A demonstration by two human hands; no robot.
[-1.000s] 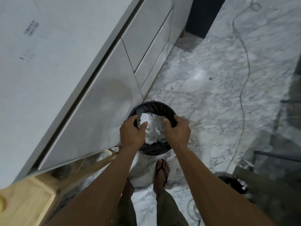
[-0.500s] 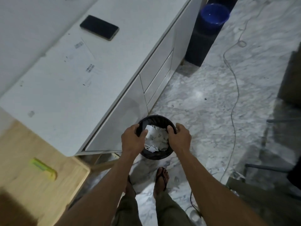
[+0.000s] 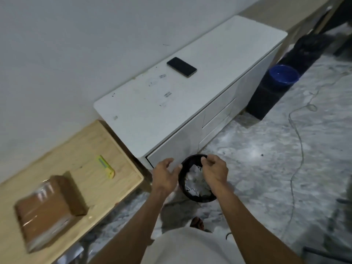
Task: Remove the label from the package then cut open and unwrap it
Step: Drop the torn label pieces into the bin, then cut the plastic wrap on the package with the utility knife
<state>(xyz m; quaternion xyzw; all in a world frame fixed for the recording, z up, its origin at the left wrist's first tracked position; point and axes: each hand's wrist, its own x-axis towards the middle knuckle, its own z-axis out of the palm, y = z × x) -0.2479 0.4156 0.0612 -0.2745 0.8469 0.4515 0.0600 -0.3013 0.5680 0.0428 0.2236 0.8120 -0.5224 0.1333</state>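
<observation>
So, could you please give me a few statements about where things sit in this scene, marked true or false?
1. The phone lies on the white cabinet. True.
2. The brown package sits inside the black bin. False: it rests on the wooden table.
3. The bin holds crumpled white paper. True.
4. The yellow-green cutter is in the left hand. False: it lies on the wooden table.
5. Both hands are above the bin; right hand. True.
</observation>
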